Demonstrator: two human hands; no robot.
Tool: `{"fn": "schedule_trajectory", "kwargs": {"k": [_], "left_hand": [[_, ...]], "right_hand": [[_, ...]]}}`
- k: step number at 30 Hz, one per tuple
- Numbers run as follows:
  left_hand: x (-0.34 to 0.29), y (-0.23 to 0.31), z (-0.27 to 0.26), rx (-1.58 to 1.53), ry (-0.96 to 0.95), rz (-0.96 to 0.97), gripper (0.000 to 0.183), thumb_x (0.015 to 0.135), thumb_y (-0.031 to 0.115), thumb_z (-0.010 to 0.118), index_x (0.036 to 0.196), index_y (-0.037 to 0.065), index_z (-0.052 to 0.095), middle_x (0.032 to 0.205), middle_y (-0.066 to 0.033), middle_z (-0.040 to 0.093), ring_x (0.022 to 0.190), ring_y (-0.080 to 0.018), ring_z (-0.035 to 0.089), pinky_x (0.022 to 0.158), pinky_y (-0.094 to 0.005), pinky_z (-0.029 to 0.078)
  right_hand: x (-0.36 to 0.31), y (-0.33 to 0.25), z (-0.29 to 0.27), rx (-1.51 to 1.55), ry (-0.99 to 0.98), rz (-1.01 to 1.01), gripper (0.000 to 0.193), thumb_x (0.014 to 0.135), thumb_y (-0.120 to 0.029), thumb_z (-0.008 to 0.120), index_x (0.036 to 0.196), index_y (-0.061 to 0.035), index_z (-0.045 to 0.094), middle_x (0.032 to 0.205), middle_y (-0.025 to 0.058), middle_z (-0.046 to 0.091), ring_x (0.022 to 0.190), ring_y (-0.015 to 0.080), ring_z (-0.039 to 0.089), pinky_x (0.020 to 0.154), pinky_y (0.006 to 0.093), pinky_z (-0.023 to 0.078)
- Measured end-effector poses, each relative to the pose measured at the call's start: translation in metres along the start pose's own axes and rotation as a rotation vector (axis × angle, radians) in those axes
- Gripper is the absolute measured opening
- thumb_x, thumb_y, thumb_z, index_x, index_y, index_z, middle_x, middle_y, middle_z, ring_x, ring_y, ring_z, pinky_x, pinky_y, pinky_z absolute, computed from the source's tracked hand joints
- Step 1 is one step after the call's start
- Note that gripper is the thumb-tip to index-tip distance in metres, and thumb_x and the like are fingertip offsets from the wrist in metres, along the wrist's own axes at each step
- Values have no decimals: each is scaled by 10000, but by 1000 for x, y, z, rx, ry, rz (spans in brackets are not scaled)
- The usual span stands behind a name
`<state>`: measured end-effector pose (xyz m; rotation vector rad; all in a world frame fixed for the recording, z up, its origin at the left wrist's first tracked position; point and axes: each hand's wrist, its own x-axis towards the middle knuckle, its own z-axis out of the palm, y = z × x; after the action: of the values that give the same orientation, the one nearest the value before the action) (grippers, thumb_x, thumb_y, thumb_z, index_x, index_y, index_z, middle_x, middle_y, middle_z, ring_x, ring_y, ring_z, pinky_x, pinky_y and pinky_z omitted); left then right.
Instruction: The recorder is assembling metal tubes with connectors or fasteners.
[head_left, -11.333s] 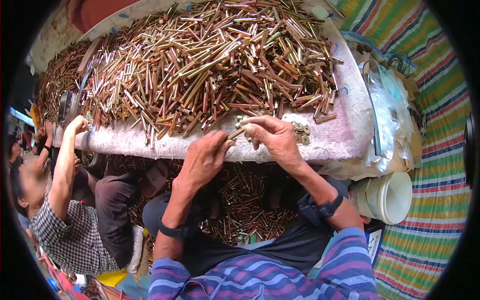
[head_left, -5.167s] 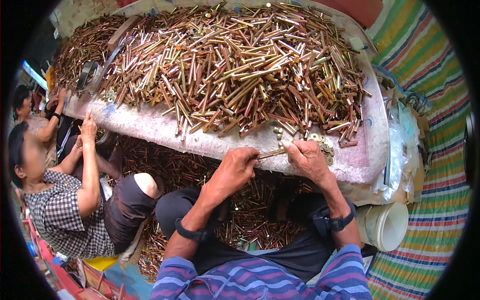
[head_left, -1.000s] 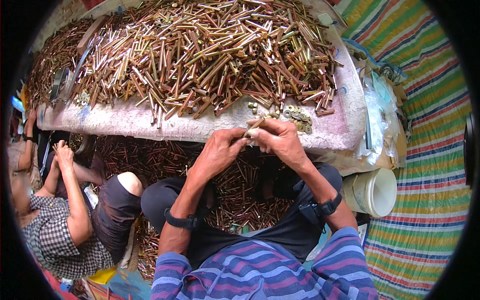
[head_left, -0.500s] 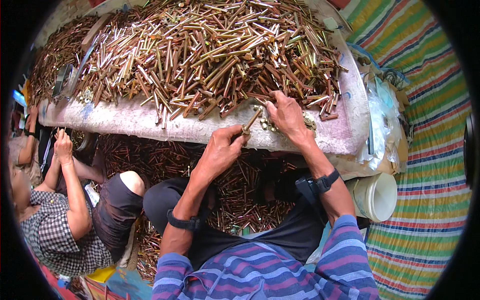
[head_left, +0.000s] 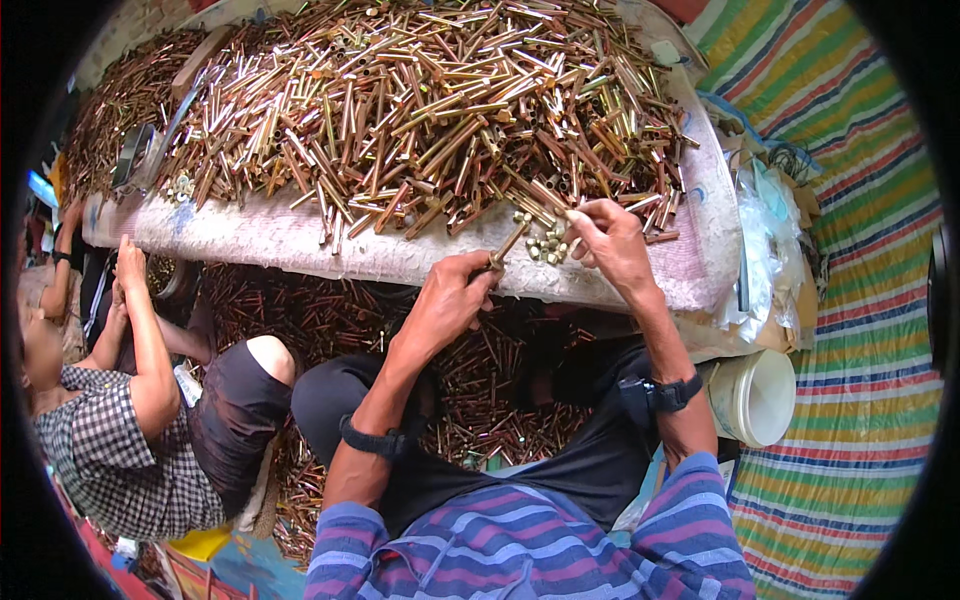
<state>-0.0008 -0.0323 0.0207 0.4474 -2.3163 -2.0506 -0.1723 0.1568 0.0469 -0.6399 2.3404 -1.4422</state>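
Note:
My left hand [head_left: 455, 300] is closed around a thin metal tube [head_left: 512, 240], which points up and to the right and has a wider ring-like piece near my thumb. My right hand [head_left: 612, 245] is bent in a pinch beside a small group of brass-coloured nut-like pieces [head_left: 545, 245] on the padded table edge. What its fingertips hold, if anything, I cannot make out. Just beyond both hands lies a big heap of copper- and gold-coloured metal tubes [head_left: 400, 120].
The heap rests on a pale, worn padded surface [head_left: 290, 248]. A white bucket [head_left: 768, 398] stands at right, below plastic bags [head_left: 762, 255], on a striped sheet [head_left: 850, 400]. More tubes [head_left: 490, 430] cover the floor. At left sits a person in a checked shirt [head_left: 110, 450].
My right hand has pulled back from the heap's edge, moving right and slightly nearer, uncovering more of the nut-like pieces. My left hand still holds the tube, slightly lower and further right.

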Motion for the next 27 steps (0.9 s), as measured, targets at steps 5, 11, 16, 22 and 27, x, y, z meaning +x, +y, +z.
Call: {"fn": "schedule_trajectory", "kwargs": {"k": [5,11,16,22,27], "left_hand": [[0,-3,2,-6,27,38,202,961,112,542,976,-69,630,712,-112,613,622,-181,652,500,-340,531],[5,-8,1,68,-13,-1,209,979,96,575,1094,-58,659,769,-42,607,641,-110,605,495,-270,551],[6,-17,-1,146,21,76,183,979,100,574,1055,-42,660,703,-36,578,619,-103,569,497,-283,506],[5,-14,-3,294,115,182,151,936,77,592,1007,-44,648,677,-125,559,623,-162,572,612,-366,482],[5,-20,-3,338,171,269,171,901,49,605,1031,-52,651,783,-240,625,700,-319,621,718,-407,494]], "right_hand": [[-13,4,-17,239,30,-54,183,979,-116,648,1099,20,667,851,62,711,654,84,660,522,210,509],[-25,-14,-23,249,-10,-117,175,978,-110,656,1097,17,676,833,48,700,655,78,646,549,209,509],[-24,-20,-18,246,-79,-130,164,976,-113,667,1079,14,683,820,43,696,650,76,640,549,217,507],[-20,-23,-25,209,-13,-148,156,975,-108,672,1069,16,690,813,37,696,653,75,641,561,215,514],[-20,-27,-20,184,-94,-153,157,978,-114,673,1061,18,692,793,31,692,640,73,633,571,222,519]]}}
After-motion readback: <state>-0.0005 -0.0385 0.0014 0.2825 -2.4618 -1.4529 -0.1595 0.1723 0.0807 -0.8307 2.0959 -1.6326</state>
